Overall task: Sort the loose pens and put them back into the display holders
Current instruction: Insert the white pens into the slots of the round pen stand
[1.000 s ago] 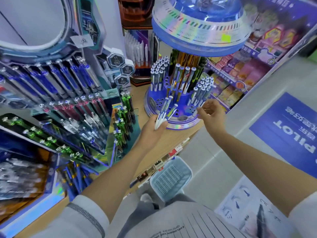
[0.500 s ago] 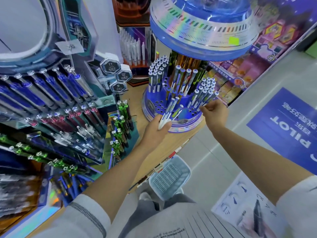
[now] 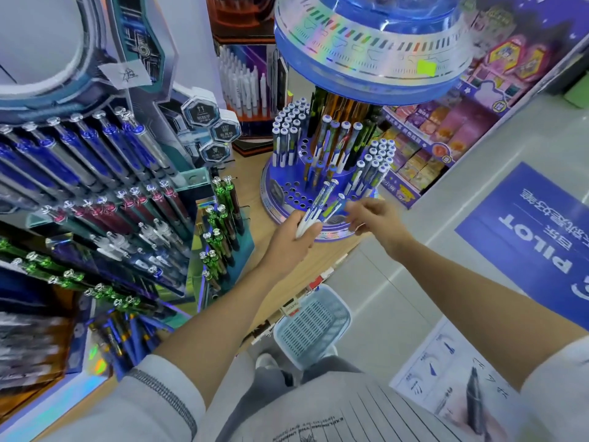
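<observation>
Pens: bundle of slim white-and-blue plastic pens (image 3: 314,209), held over the front edge of the wooden worktop (image 3: 322,260), just before the round blue perforated display holder (image 3: 287,194).
Handling: judged light, rigid, smooth; liable to slip.
Hold: mid-barrel, singly.
Left hand (image 3: 291,237): fingers clamped round the lower barrels.
Right hand (image 3: 376,218): fingers curled at one pen's top; cannot tell whether they grip it.

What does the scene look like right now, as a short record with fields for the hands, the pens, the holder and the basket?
left hand: grips a bunch of pens, which point up toward the holder
right hand: fingers at one pen of that bunch; grip unclear
holder: round, blue, tiered; pens stand in clusters, many front holes empty
basket: pale blue, on the floor below the shelf edge
</observation>
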Available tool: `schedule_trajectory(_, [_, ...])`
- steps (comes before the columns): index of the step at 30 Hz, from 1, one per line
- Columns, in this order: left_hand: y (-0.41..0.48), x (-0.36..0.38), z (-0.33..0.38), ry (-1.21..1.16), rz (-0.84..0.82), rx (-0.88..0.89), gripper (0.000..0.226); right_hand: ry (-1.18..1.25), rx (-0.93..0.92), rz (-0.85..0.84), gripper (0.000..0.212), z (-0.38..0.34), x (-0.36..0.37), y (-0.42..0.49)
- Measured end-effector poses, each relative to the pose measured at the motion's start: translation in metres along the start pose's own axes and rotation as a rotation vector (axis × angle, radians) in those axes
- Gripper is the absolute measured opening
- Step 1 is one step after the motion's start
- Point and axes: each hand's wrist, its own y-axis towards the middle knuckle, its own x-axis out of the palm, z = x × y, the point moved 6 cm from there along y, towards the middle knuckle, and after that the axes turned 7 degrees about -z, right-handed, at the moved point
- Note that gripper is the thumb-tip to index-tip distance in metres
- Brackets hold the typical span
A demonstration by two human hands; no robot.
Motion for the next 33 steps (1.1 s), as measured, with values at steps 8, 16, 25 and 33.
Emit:
schedule_trajectory(8, [0.000, 0.012, 0.007, 0.040, -0.021, -0.034, 0.007, 0.116, -0.073, 0.040, 0.014, -0.012, -0.002, -0.013])
schedule_trajectory(16, [0.010, 0.001, 0.005, 0.152, 0.014, -0.025, 0.011, -0.008, -0.171, 0.509, 0.021, -0.028, -0.068, -0.018])
schedule_trajectory(25, [0.015, -0.001, 0.009, 0.114, -0.012, 0.018, 0.012, -0.363, -0.126, 0.523, 0.020, -0.029, -0.052, -0.006])
schedule_trajectory(33, [0.019, -0.003, 0.009, 0.047, -0.051, 0.024, 0.021, -0.342, 0.014, 0.443, 0.039, -0.020, -0.040, 0.000])
